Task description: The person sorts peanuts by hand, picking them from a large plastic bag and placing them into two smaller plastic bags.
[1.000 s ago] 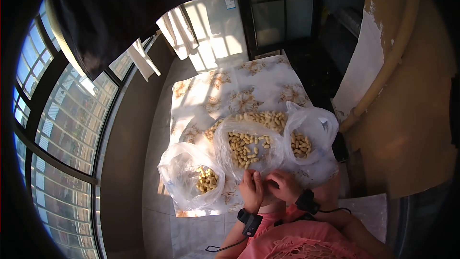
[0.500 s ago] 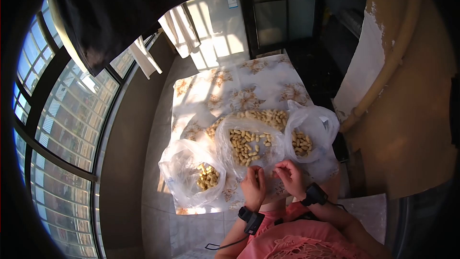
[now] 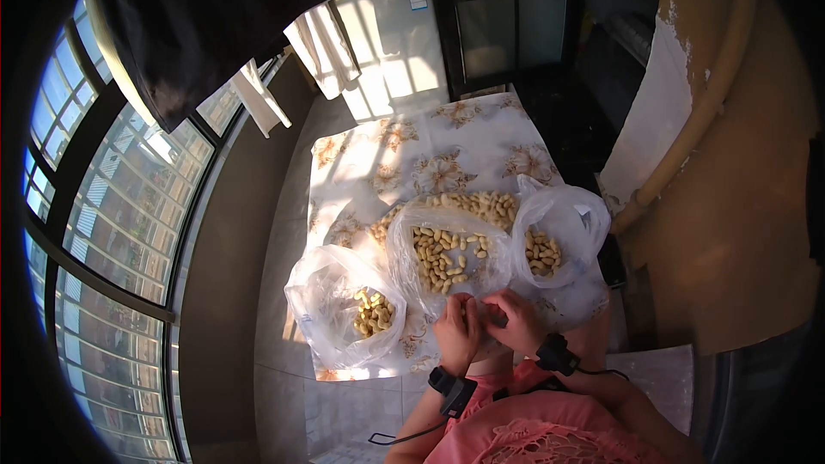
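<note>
"My right hand (image 3: 516, 320) had come back in, just beside my left hand (image 3: 457, 335); half a second earlier a wider gap parted them."

"What did they hold?"

"I couldn't tell. Both were curled narrow, and whatever sat between the fingers was hidden. The nearest peanuts (image 3: 438, 256) I could make out lay at eleven o'clock from my hands, inside the middle bag (image 3: 400, 251)."

"And the others?"

"The left bag (image 3: 320, 302) sat at nine o'clock, the right bag (image 3: 586, 234) between one and two, each with peanuts inside. A broad heap (image 3: 483, 204) spread at twelve, farther up the desk (image 3: 337, 185)."

"What could have gone wrong?"

"The middle bag's slack rim stood near my fingertips; a snagged finger might have dragged it and spilled some."

"Which way did those peanuts point?"

"No single way: their long axes were mixed, some near nine-to-three, others aslant."
</note>
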A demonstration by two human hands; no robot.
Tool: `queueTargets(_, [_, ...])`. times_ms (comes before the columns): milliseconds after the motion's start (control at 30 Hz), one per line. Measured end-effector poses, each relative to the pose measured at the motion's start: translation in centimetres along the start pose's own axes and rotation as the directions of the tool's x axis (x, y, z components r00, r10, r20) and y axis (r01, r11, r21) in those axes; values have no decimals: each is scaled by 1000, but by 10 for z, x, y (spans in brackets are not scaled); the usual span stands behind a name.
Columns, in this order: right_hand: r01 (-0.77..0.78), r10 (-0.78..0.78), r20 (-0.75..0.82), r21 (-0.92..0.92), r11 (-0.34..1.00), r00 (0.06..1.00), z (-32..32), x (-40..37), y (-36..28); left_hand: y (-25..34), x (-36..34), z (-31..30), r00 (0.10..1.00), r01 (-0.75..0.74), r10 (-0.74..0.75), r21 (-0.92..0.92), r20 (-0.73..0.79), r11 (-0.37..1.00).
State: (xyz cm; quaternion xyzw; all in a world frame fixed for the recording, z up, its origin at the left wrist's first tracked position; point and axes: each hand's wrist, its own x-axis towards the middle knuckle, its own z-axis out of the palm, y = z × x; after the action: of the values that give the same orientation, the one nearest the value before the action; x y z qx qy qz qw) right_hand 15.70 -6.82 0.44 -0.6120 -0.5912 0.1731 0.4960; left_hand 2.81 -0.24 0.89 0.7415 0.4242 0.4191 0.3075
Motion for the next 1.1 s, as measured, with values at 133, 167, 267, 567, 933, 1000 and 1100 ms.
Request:
queueTargets(133, [-8,11,-38,65,998,999,0,-2,2,0,0,0,1000,-3,3,-8,4,1000])
queueTargets(167, [1,6,-72,107,994,997,0,-2,4,-1,0,0,1000,-14,14,-9,0,1000])
queueTargets(267, [-44,59,-104,139,989,993,-1,-2,4,-1,0,0,1000,-16,16,-7,3,1000])
queueTargets(567, [-33,53,-123,163,986,991,0,-2,6,0,0,0,1000,-14,15,-4,3,1000])
queueTargets(933, [-23,42,-125,153,988,991,-1,-1,7,-3,-1,0,1000,-13,12,20,27,1000])
queueTargets(1000, [-24,43,-126,152,988,991,-1,-1,6,-4,-1,1,1000,-13,13,16,24,1000])
queueTargets(1100, [-19,38,-131,146,989,991,0,-2,7,-3,-1,1,1000,-15,14,19,24,1000])
